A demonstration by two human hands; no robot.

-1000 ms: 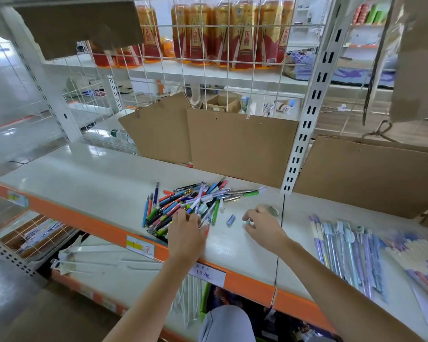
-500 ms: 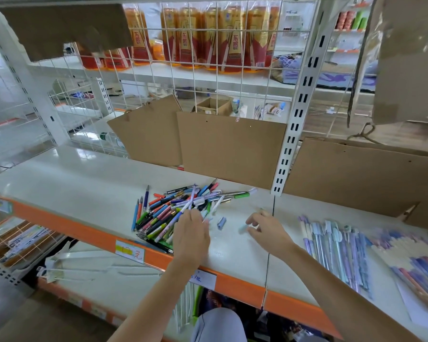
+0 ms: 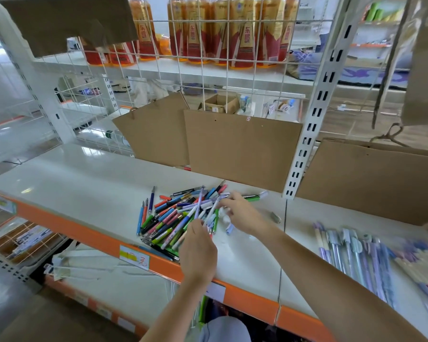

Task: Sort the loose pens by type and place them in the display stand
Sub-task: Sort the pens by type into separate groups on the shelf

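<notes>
Head view. A loose pile of pens (image 3: 176, 213) — blue, green, pink, lilac and black barrels lying crossed — sits on the white shelf (image 3: 84, 183) close to its orange front edge (image 3: 84, 233); bare shelf surface lies to its left. A sorted row of pastel pens (image 3: 351, 253) lies well apart on the right. The left hand (image 3: 198, 253), fingers curled, pinches several pale pens raised from the pile. The right hand (image 3: 242, 215) reaches over the pile's right side — its grasp cannot be told.

Multicoloured pens (image 3: 173, 215) on a white shelf (image 3: 89, 191) with orange edge, plain brown cardboard (image 3: 242, 149), red-and-gold packets (image 3: 245, 33).
</notes>
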